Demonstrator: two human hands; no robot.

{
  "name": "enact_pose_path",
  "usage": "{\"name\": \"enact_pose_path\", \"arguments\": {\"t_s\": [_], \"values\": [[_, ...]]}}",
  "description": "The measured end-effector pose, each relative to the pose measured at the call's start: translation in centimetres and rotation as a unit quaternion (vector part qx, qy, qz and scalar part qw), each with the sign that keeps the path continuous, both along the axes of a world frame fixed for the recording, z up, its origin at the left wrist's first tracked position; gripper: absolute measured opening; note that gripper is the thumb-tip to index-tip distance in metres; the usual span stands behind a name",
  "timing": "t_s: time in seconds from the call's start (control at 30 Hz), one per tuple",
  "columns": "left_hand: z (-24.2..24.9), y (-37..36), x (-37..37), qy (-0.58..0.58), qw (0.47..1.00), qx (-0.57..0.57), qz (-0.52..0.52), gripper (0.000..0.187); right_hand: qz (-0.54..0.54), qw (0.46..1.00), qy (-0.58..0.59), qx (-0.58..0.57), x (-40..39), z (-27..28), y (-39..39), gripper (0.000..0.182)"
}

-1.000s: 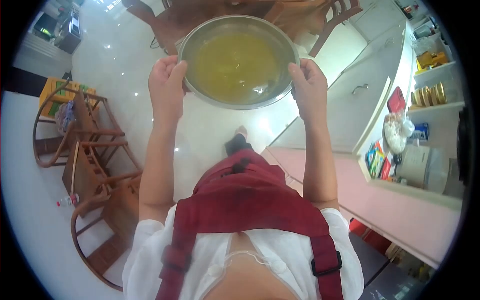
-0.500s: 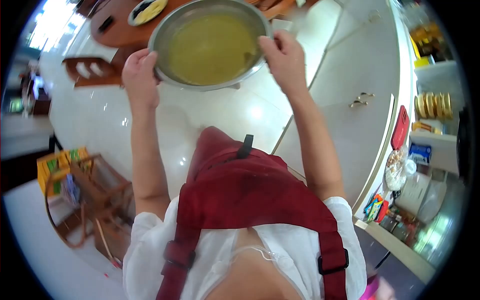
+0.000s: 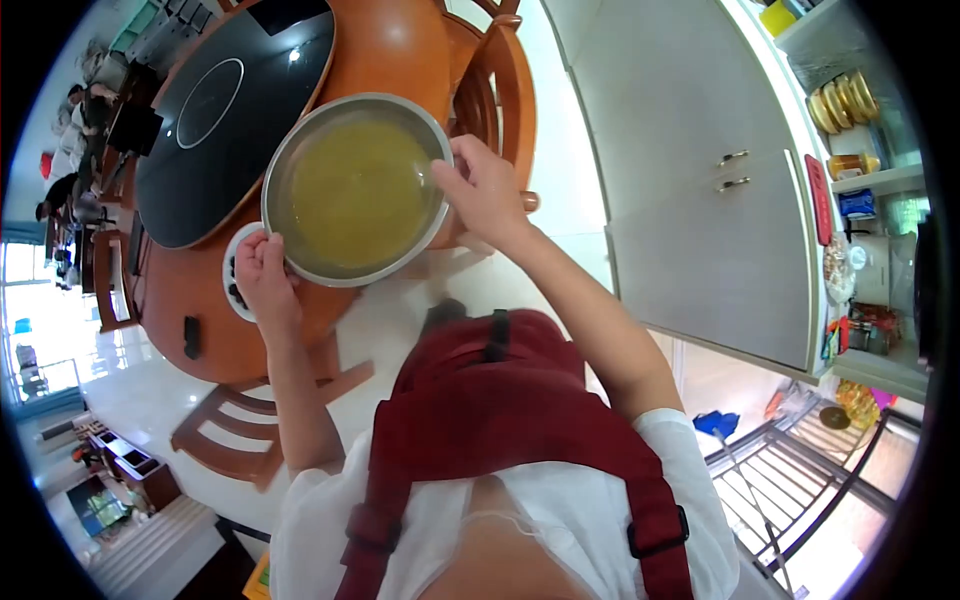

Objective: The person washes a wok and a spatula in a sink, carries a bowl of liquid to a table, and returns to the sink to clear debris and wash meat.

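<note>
A round steel basin [image 3: 358, 190] with a yellowish-green liquid in it is held level between both hands, over the near edge of the wooden table [image 3: 390, 50]. My left hand [image 3: 265, 278] grips the rim at its lower left, thumb over the edge. At the right side, my right hand [image 3: 482, 190] is closed on the rim, its thumb on top and its fingers hidden underneath. A white plate [image 3: 232, 290] with dark pieces on it lies on the table, partly covered by the basin and my left hand.
A glossy black round panel [image 3: 220, 120] sits on the table beyond the basin. Wooden chairs stand close by, one [image 3: 510, 90] right of the table and another [image 3: 235, 430] at lower left. A small black object [image 3: 191, 338] lies on the tabletop. White cabinets [image 3: 690, 200] line the right.
My body has turned and come nearer the table, so the basin is now over its edge instead of over the floor. Both hands have kept their hold on the rim.
</note>
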State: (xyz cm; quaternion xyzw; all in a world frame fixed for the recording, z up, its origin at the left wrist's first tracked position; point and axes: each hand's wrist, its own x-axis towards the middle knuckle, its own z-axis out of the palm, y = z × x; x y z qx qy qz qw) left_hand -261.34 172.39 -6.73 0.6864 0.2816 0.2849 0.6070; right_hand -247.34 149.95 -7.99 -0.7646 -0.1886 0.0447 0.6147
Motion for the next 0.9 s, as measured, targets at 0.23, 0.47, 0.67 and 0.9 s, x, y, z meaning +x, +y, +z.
{"name": "enact_pose_path", "arguments": {"t_s": [0.23,0.47,0.67,0.9], "values": [[-0.6,8.3,5.1,0.010,1.000,0.018,-0.011,0.016,-0.019,1.000,0.010,-0.006,3.4,0.0,7.5,0.024],[-3.0,13.4,8.2,0.008,1.000,-0.021,-0.018,0.011,-0.036,0.998,-0.054,-0.028,6.8,-0.7,11.4,0.026],[-5.0,17.1,10.5,0.054,0.998,-0.025,-0.028,0.016,-0.053,0.998,-0.020,-0.025,7.2,-2.4,15.3,0.021],[-7.6,23.7,13.2,0.133,0.989,0.060,-0.028,0.020,-0.076,0.995,0.009,-0.065,8.1,-7.1,22.4,0.023]]}}
